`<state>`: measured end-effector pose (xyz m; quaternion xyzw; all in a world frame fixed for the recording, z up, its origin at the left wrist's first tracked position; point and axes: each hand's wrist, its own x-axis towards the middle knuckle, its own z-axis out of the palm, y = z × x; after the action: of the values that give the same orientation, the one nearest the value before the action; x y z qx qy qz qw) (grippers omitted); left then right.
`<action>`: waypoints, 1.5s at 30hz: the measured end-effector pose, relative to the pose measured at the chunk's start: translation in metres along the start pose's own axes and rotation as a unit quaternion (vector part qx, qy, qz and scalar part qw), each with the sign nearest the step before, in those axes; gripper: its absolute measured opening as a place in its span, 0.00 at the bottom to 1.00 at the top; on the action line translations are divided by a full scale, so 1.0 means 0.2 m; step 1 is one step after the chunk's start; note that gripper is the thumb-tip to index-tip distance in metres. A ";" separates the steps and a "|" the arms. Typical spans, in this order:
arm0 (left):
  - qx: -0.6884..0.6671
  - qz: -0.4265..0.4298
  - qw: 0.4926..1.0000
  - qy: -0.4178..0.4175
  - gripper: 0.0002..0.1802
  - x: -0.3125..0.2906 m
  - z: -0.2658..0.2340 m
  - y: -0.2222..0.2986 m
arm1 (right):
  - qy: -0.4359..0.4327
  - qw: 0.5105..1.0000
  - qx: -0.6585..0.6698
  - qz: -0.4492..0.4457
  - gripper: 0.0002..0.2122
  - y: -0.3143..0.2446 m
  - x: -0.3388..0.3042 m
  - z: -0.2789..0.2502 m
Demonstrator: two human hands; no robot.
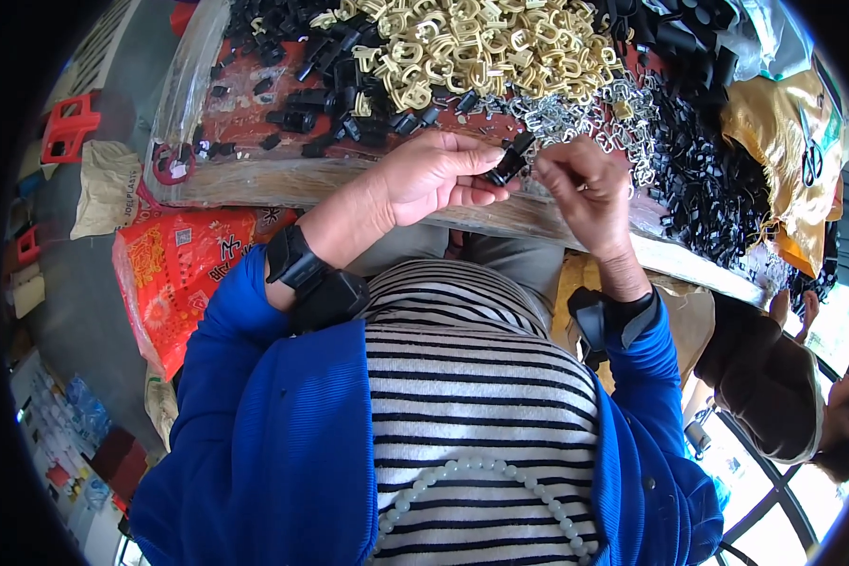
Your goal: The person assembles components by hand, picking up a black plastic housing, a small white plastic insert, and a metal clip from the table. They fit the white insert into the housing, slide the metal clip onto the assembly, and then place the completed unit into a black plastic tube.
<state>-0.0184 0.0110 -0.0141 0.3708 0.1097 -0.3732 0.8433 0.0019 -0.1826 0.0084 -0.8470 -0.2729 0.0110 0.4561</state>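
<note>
My left hand (429,179) reaches over the near edge of the worktable, with a small black plastic part (511,158) pinched between its thumb and fingers. Close beside that part, on its right, is my right hand (594,189). Its fingers are curled in and the thumb is pressed towards them; whatever they may grip is hidden. Just beyond both hands lies a heap of small silver metal loops (575,118). Farther back rises a big pile of gold-coloured hook-shaped pieces (481,47). Black plastic pieces (316,108) lie scattered to the left of it.
A mound of tiny black parts (707,179) covers the table's right side, next to a golden sack (783,141). The wooden table edge (255,184) runs in front of me. Below its left end hangs a red printed bag (198,274). Another person (759,377) sits at the right.
</note>
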 end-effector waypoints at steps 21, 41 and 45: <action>-0.004 0.023 1.000 -0.005 0.12 -0.12 -0.10 0.04 | -0.096 0.983 0.012 -0.159 0.12 -0.06 0.05 0.06; 0.022 -0.008 1.000 -0.015 0.13 -0.13 -0.10 0.05 | -0.140 0.967 -0.040 -0.207 0.15 -0.07 0.07 0.09; 0.022 0.002 0.999 -0.025 0.13 -0.13 -0.11 0.05 | -0.112 0.974 -0.008 -0.196 0.13 -0.07 0.06 0.08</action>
<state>-0.0273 0.0452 -0.0115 0.3804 0.0800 -0.3829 0.8380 0.0014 -0.1585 0.0128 -0.7742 -0.4831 0.0143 0.4087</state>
